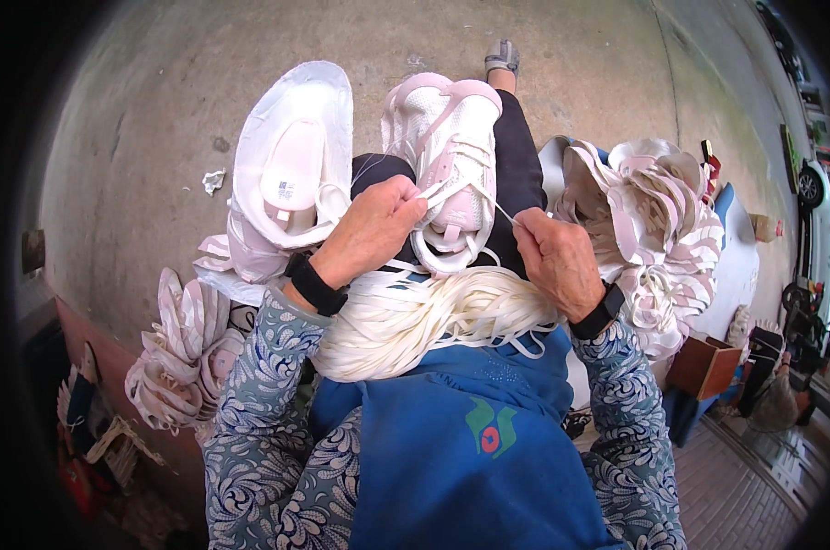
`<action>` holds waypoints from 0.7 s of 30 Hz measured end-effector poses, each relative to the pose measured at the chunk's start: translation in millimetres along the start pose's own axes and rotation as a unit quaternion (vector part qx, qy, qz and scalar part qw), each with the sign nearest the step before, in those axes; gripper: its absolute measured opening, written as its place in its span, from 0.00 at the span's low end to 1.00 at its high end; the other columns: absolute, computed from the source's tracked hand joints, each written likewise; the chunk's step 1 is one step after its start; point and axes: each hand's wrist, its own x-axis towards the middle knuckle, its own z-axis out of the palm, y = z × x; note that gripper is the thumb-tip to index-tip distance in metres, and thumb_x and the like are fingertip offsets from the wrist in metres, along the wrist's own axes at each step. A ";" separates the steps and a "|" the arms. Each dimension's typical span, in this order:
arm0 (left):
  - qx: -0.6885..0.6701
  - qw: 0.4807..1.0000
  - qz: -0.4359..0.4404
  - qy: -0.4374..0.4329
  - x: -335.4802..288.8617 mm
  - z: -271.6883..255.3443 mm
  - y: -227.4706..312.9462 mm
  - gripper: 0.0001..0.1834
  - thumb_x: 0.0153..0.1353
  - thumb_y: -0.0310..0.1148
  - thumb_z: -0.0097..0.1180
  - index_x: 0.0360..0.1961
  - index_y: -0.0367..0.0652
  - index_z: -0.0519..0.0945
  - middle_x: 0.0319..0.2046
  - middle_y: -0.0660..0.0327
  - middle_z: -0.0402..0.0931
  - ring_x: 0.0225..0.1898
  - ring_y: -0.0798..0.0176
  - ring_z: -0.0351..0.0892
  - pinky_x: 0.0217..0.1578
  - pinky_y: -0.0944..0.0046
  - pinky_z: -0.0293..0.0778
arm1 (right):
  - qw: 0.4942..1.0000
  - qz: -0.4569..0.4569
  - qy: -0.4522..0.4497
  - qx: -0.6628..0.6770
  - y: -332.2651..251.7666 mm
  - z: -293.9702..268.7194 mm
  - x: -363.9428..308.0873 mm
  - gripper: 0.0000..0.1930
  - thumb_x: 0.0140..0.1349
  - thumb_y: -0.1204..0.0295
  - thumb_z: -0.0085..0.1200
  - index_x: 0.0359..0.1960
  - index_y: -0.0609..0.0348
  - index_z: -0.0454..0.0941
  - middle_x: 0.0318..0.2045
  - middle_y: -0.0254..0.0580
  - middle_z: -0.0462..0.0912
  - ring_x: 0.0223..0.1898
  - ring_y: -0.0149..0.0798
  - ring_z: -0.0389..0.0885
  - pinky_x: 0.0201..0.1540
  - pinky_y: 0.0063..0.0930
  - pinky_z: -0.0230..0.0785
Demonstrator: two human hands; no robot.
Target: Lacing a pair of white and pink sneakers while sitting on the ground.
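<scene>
A white and pink sneaker upper [463, 137] rests on my lap between my knees, its collar toward me. White lace crosses over its eyelets. My left hand [372, 225] is closed in a pinch on the shoelace at the upper's left side. On the other side my right hand [561, 259] pinches a stretch of lace that runs taut from the eyelets. A thick bundle of cream-white shoelaces [424, 316] lies across my lap, below both hands and over the blue apron [470, 440].
To the left stands another white and pink upper [291, 174], above a pile of uppers [181, 353]. A larger heap of uppers [653, 220] sits at the right. Farther right are a brown wooden box [703, 367] and a parked car [813, 202]. Concrete floor [580, 73] stretches ahead.
</scene>
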 end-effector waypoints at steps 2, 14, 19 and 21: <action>0.007 1.000 0.017 0.001 0.1 0.3 -0.2 0.16 0.60 0.37 0.47 0.30 0.31 0.73 0.22 0.47 0.73 0.25 0.51 0.72 0.29 0.56 0.69 | 1.000 0.003 0.000 0.000 0.3 0.2 -1.3 0.04 0.59 0.72 0.52 0.32 0.59 0.73 0.23 0.53 0.78 0.25 0.56 0.78 0.27 0.46 0.69; 0.098 0.990 0.072 0.068 13.9 -19.7 12.7 0.12 0.64 0.36 0.48 0.31 0.36 0.72 0.20 0.64 0.66 0.23 0.70 0.65 0.25 0.66 0.65 | 0.996 -0.036 0.068 -0.051 13.1 -1.4 3.1 0.03 0.58 0.74 0.52 0.31 0.58 0.72 0.23 0.48 0.78 0.25 0.54 0.78 0.27 0.45 0.70; 0.130 0.989 0.041 0.065 24.0 -24.1 12.6 0.12 0.64 0.35 0.48 0.30 0.35 0.71 0.20 0.60 0.67 0.25 0.66 0.66 0.28 0.65 0.66 | 0.996 -0.021 0.039 -0.083 25.8 5.9 7.5 0.03 0.59 0.74 0.52 0.33 0.57 0.73 0.25 0.48 0.78 0.27 0.54 0.79 0.27 0.43 0.70; 0.120 0.989 0.054 0.070 23.7 -25.6 15.3 0.12 0.64 0.35 0.48 0.31 0.35 0.72 0.21 0.60 0.68 0.25 0.67 0.66 0.28 0.65 0.65 | 0.995 -0.034 0.057 -0.078 30.5 10.3 7.2 0.03 0.59 0.73 0.53 0.31 0.57 0.72 0.23 0.46 0.78 0.25 0.53 0.79 0.26 0.44 0.70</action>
